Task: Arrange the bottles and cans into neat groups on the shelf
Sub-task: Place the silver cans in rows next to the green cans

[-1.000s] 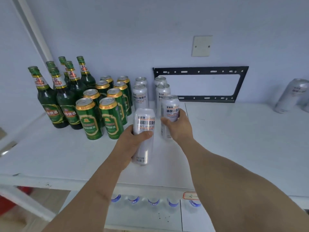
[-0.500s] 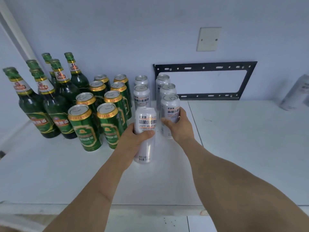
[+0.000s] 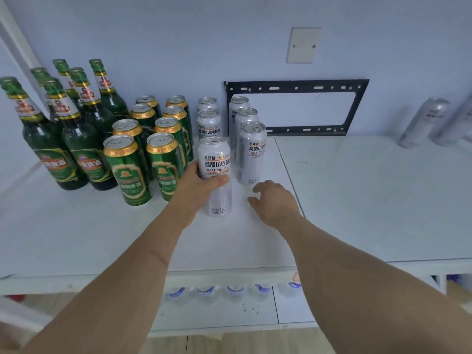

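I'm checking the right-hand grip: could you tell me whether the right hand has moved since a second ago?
Yes. The right hand has let go of the front white can and pulled back toward the shelf's front edge, open; that can stands free.

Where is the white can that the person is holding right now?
In the head view, the white can is near the shelf's middle, gripped by the left hand, just right of the green cans and in front of the white can rows.

Grouped along the back of the shelf (image 3: 76, 238), left to right.
Bottles (image 3: 63, 139) far left, short cans (image 3: 153, 139) just right of them, tall cans (image 3: 229, 131) next in two rows; front can (image 3: 215, 175) before the left row, held upright in left hand (image 3: 198, 187); right hand (image 3: 274, 200) before the right row; wall bracket (image 3: 296, 108) behind; two more cans (image 3: 431, 121) well apart, far right.
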